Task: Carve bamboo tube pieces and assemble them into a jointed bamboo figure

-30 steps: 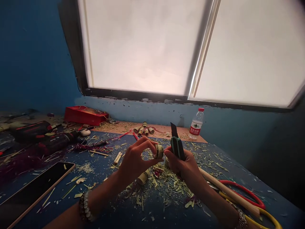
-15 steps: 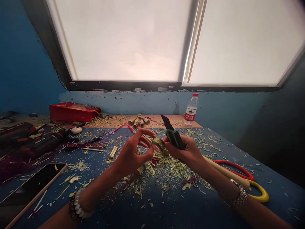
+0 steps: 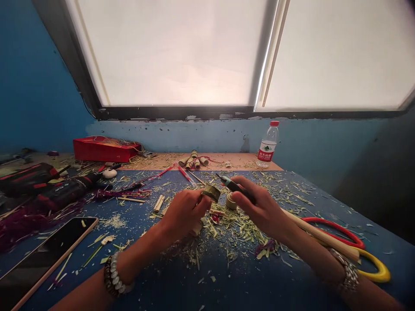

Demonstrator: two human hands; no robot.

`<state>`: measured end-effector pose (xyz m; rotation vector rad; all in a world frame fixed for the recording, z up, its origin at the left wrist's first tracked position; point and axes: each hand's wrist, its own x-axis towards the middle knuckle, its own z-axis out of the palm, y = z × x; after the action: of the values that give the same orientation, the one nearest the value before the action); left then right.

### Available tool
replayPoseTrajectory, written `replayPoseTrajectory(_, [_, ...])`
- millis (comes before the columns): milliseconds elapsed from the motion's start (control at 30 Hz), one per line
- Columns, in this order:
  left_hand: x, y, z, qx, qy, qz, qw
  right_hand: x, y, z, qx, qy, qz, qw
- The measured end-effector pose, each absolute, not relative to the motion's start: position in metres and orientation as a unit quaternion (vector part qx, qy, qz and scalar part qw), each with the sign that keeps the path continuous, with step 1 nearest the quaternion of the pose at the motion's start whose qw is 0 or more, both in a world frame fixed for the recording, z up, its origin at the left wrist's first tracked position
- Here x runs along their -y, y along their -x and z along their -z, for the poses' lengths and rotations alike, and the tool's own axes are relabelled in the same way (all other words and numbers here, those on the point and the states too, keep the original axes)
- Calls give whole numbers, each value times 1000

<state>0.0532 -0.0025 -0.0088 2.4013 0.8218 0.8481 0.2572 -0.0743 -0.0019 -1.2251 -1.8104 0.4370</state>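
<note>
Pinched in my left hand [image 3: 186, 211] is a short hollow bamboo piece [image 3: 211, 193], green-brown outside. My right hand [image 3: 256, 203] holds a utility knife [image 3: 235, 186] with a dark body and green trim, its blade pointing left toward the bamboo piece. A small gap separates the blade from the bamboo. Below the knife another short bamboo section [image 3: 231, 201] stands on the blue table, partly behind my right fingers. Green and pale shavings [image 3: 240, 224] lie scattered under both hands.
Several bamboo tubes [image 3: 193, 161] with red cord lie at the back. A water bottle [image 3: 267, 144] stands behind right, a red box [image 3: 106, 149] behind left. A power drill [image 3: 65, 190] and a phone [image 3: 48, 255] are left; red-and-yellow-handled scissors [image 3: 376, 265] and a wooden stick [image 3: 324, 237] lie right.
My left fingers have closed round the bamboo piece, which has left my right fingertips. The knife has tipped from upright to nearly level, pointing left. The view has shifted slightly.
</note>
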Motion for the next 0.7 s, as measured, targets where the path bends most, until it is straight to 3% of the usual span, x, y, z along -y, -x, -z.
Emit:
replayPoseTrajectory(300, [-1, -50, 6, -316, -820, -387, 280, 75, -260, 6, 797, 469, -19, 379])
replayPoseTrajectory(533, [-1, -51, 12, -308, -815, -393, 293, 79, -259, 8, 830, 435, -11, 347])
replayPoseTrajectory(700, [1, -52, 13, -314, -817, -393, 282, 82, -255, 8, 824, 426, -35, 371])
